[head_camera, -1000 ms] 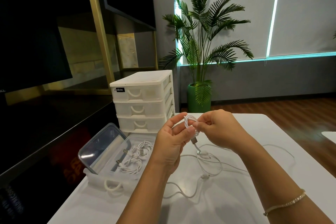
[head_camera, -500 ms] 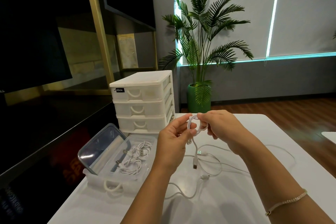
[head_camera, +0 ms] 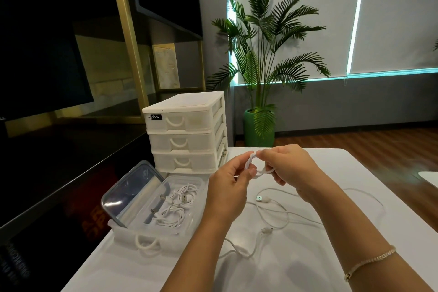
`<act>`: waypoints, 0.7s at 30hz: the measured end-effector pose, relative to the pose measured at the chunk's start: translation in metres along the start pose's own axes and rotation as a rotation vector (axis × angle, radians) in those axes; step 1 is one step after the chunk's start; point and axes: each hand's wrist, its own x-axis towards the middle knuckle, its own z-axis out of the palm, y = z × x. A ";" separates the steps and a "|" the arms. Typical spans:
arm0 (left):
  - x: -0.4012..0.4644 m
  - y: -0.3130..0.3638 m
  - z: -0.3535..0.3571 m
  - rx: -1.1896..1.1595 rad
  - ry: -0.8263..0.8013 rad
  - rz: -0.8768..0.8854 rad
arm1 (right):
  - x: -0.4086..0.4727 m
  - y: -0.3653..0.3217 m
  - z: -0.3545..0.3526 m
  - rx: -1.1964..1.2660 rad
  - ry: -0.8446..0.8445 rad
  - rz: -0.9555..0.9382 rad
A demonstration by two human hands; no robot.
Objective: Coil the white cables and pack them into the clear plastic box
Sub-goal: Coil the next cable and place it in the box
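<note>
A small coiled white cable is held above the white table between both hands. My left hand pinches its lower left side and my right hand pinches its top and right side. The clear plastic box sits open at the table's left, its lid propped up, with two coiled white cables inside. A loose white cable with a green-tipped plug sprawls on the table under my hands.
A white three-drawer organiser stands behind the box at the table's far left corner. A dark cabinet runs along the left edge of the table. A potted palm stands on the floor beyond the table.
The dangling plug end of the held cable has been drawn up into the coil and no longer hangs down. Both hands have shifted slightly, the coil now tighter between them.
</note>
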 end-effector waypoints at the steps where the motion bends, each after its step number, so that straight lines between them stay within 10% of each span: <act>1: 0.000 -0.001 0.000 0.000 0.000 -0.002 | 0.000 0.000 0.000 0.004 0.000 -0.002; 21: 0.004 -0.009 -0.001 -0.073 0.022 -0.042 | -0.003 -0.002 0.001 0.130 -0.036 0.015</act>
